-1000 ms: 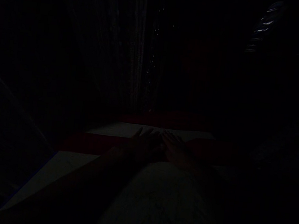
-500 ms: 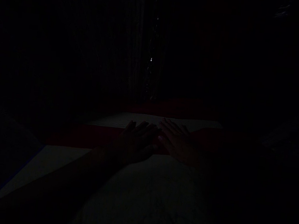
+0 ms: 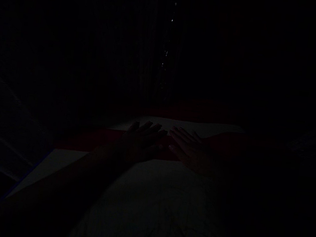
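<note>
In very dim light, a cloth (image 3: 148, 194) with broad pale and dark red stripes lies before me. My left hand (image 3: 143, 141) rests palm down over a red stripe (image 3: 83, 139), fingers spread and pointing away from me. Beside it, my right hand (image 3: 187, 147) lies flat with its fingers stretched out toward the far pale stripe (image 3: 203, 128). A narrow gap separates the two hands. Neither hand holds anything that I can see. Darkness hides the right forearm.
A blue edge (image 3: 28, 173) borders the cloth on the left. Beyond it is a dark surface with faint pale lines (image 3: 2, 139). Small bright specks (image 3: 166, 54) run upward at the back. The rest is too dark to make out.
My left hand has shifted slightly left and away from me, widening the gap between the hands. My right hand is almost where it was. The view has tilted a little.
</note>
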Available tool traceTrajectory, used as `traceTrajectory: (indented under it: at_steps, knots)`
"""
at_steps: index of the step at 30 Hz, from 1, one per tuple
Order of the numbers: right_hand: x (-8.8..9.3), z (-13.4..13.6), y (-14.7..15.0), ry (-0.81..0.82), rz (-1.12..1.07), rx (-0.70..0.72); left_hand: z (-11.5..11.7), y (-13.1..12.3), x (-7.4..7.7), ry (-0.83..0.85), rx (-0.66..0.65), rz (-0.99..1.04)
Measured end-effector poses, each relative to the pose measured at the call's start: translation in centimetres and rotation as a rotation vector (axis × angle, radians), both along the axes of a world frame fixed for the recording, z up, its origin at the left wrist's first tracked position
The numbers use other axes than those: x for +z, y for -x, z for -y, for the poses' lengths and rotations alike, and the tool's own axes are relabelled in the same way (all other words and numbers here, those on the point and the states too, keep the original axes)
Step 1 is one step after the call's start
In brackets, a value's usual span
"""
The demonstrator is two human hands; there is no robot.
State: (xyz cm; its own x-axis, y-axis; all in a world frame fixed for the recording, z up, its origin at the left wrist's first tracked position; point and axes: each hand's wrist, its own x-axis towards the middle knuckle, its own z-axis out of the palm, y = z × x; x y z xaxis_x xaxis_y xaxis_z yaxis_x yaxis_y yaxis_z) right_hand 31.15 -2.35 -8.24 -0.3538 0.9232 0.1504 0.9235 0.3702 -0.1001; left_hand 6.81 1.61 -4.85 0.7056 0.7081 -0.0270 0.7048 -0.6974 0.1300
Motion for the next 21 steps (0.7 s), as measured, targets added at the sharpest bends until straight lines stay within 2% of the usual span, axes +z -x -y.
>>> traceTrajectory:
  at_steps: [6, 9, 13, 16, 21]
  knots:
    - [0.1, 0.1, -0.3, 0.036, -0.001, 0.008, -0.4, 0.7, 0.6, 0.010, -0.048, 0.001]
    - [0.6, 0.1, 0.1, -0.020, 0.014, 0.006, -0.7, 0.9, 0.9, 0.002, -0.059, 0.019]
    - [0.8, 0.3, 1.0, -0.098, -0.019, 0.092, -1.3, 1.1, 0.0, -0.029, -0.085, 0.025]
    - [0.5, 0.6, 1.3, -0.040, -0.018, 0.130, -1.5, 1.2, -0.5, -0.027, -0.116, 0.010]
    - [0.2, 0.9, 0.5, 0.013, -0.015, 0.107, -1.5, 1.1, -0.1, 0.006, -0.120, -0.029]
